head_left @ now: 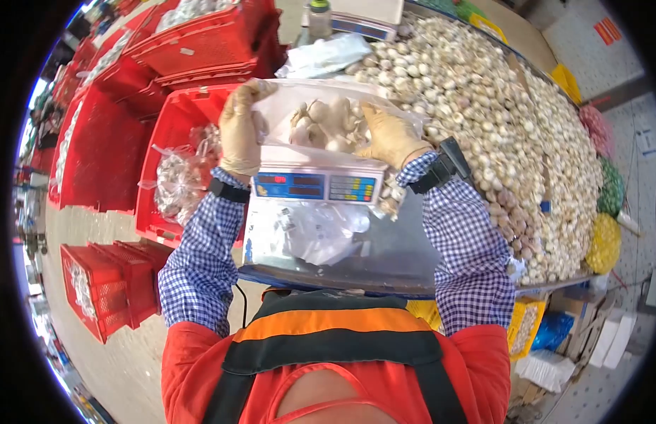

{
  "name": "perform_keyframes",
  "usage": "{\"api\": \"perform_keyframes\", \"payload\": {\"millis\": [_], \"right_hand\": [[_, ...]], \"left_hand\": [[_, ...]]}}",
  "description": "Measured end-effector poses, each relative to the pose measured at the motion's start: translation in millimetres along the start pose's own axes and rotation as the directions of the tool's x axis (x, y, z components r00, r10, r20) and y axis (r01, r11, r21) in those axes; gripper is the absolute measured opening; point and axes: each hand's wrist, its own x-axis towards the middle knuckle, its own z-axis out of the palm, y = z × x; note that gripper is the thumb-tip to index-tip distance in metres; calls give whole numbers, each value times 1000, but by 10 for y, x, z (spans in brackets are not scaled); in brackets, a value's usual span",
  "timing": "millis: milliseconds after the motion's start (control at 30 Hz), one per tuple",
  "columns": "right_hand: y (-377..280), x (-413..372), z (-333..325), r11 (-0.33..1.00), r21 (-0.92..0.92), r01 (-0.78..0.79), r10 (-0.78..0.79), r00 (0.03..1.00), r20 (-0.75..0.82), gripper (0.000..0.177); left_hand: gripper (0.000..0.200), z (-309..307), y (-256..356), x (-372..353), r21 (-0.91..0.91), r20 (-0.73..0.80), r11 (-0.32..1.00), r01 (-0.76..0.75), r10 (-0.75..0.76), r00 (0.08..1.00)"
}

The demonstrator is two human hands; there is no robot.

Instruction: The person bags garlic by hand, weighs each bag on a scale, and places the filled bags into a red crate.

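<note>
A clear plastic bag (277,106) with several garlic bulbs (331,124) in it lies on the digital scale (318,185). My left hand (241,131), in a pale glove, grips the bag's left edge, fingertips curled at the top. On the opposite side, my gloved right hand (391,136) is closed on the bag, its thumb and fingers close against the bulbs. Red digits glow on the scale's left display; they are too small to read surely. Empty-looking plastic bags (317,233) lie on the metal table just in front of the scale.
A large heap of loose garlic (483,106) covers the table's right side. At left, a red crate (148,191) holds bagged garlic (179,184), with more red crates (105,148) beyond. Behind stand a second scale (363,27) and a bottle (319,18).
</note>
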Motion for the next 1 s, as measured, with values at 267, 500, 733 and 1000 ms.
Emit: {"api": "perform_keyframes", "payload": {"millis": [267, 500, 733, 1000], "right_hand": [[-268, 46, 21, 952, 257, 165, -117, 975, -191, 55], [-542, -42, -649, 847, 472, 246, -171, 965, -197, 30], [-421, 397, -479, 894, -5, 448, -448, 894, -10, 44], [-473, 560, -120, 971, -66, 230, -230, 973, 8, 29]], "left_hand": [[37, -774, -280, 238, 504, 207, 862, 44, -170, 964], [79, -466, 288, 204, 664, 81, 707, -245, 257, 963], [81, -356, 129, 477, 961, 227, 181, -207, -92, 970], [33, -610, 12, 456, 882, 342, 433, -184, -323, 882]]}}
